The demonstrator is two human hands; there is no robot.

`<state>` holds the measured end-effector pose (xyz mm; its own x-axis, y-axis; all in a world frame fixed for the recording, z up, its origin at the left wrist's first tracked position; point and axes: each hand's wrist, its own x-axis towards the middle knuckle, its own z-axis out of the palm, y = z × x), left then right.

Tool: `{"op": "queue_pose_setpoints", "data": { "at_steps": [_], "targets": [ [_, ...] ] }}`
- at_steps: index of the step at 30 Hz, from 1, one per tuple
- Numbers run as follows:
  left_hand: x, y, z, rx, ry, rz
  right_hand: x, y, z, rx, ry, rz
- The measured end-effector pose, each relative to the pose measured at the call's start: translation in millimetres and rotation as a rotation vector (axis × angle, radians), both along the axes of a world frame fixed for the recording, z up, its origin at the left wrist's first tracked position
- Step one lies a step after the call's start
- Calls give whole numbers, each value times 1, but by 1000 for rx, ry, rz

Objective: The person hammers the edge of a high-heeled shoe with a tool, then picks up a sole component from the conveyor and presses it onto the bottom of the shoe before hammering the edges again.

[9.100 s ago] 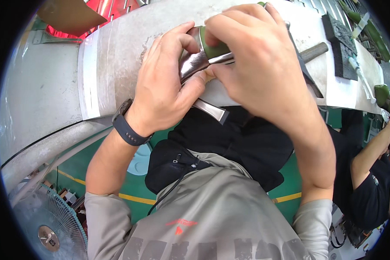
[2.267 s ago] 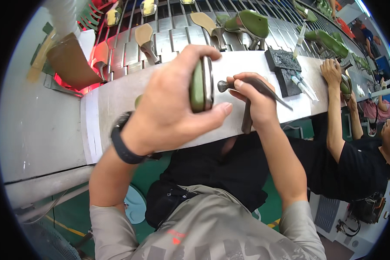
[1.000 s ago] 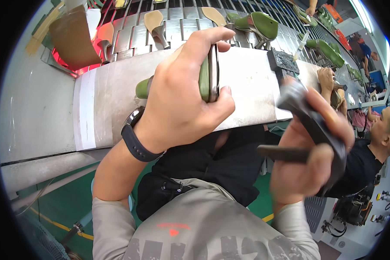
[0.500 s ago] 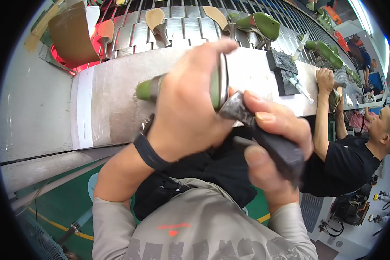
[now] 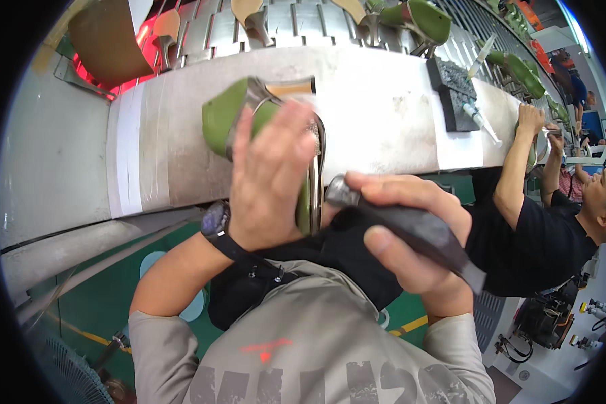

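A green high-heeled shoe [image 5: 221, 121] lies on its side at the bench edge, its sole turned to the right. My left hand [image 5: 269, 172] grips it across the middle, with fingers stretched over the upper and slightly blurred; the palm hides much of the shoe. In my right hand [image 5: 421, 232] is a hammer [image 5: 411, 229] with a worn metal head and a dark handle. Thumb and fingers wrap round the handle. The hammer head [image 5: 343, 191] sits just right of the sole's lower end, with a small gap between them.
Beyond the pale bench [image 5: 377, 101] runs a slatted metal conveyor [image 5: 296, 30] carrying soles with heels and another green shoe [image 5: 417, 20]. A black block [image 5: 454, 94] with syringes [image 5: 483, 124] stands at right. A co-worker [image 5: 545, 215] handles a shoe further right. A brown board [image 5: 108, 40] stands at far left.
The shoe has turned, so its sole side runs more toward me and its heel end shows. My left hand has shifted left and opened flatter over it. The hammer has moved slightly left and down.
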<state>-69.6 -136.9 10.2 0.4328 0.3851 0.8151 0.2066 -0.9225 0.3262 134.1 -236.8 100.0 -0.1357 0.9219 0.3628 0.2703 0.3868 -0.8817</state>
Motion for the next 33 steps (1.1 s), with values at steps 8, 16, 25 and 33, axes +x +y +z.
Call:
{"op": "queue_pose_setpoints", "data": {
  "at_steps": [8,16,25,33],
  "targets": [
    [-17,-7,-54,58,272,323,-20,-37,-69,-185,116,-168],
    [-12,-8,-58,60,209,346,-11,-6,-66,-31,78,-119],
    [-9,-9,-62,56,197,368,2,32,-65,-168,298,-86],
    [-17,-6,-66,79,252,377,-16,-4,-85,-514,759,-69]
  ]
}}
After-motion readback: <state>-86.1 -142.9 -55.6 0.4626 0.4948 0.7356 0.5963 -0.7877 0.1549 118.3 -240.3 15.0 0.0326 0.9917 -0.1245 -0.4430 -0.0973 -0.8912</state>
